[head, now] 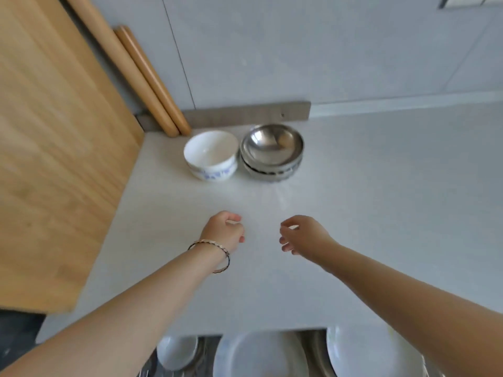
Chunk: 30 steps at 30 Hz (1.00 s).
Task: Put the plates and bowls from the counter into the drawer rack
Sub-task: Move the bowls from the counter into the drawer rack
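A white bowl with a blue pattern point(211, 155) stands on the white counter point(381, 200) near the back. Right beside it sits a stack of steel bowls point(272, 151) on patterned bowls. My left hand point(224, 229) hovers over the counter in front of the white bowl, fingers loosely curled, holding nothing. My right hand point(302, 235) hovers in front of the steel stack, fingers loosely curled and empty. Below the counter's front edge the drawer rack point(313, 346) shows, holding white plates point(261, 355) and a small white bowl point(177, 352).
A large wooden board point(54, 159) leans at the left over the counter's edge. Two wooden rolling pins point(152, 83) lean against the grey tiled wall behind the bowls. A grey strip point(245, 112) runs along the counter's back.
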### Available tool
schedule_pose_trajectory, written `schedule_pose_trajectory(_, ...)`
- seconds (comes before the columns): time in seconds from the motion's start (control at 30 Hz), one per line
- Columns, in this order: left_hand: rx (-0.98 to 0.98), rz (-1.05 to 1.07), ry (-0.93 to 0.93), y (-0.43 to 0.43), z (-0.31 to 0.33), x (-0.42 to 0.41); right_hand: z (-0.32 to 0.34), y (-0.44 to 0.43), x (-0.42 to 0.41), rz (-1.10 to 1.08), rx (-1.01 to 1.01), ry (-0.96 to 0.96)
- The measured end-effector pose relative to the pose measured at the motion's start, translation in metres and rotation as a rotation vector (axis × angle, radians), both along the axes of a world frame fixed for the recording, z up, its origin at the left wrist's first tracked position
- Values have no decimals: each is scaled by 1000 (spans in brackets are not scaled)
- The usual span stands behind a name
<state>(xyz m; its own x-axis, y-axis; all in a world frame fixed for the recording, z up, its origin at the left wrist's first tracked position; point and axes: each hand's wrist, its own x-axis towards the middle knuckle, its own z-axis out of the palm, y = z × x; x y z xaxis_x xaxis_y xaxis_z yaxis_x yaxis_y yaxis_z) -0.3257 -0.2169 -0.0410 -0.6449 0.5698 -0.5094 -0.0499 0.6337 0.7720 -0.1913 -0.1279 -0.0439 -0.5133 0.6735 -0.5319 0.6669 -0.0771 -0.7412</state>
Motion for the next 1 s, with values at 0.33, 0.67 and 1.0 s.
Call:
schedule_pose_trajectory(0.33, 176, 105, -378, 116, -2, -60, -9, 111, -94, -521, -206, 175)
schedule_pose_trajectory(0.67, 164, 93, -348, 120, -30, -46, -19, 88, -73, -561, -248, 420)
schedule_pose_trajectory(1.0, 116, 42, -200, -43, 10, 31, 24, -33, 49, -235, -190, 347)
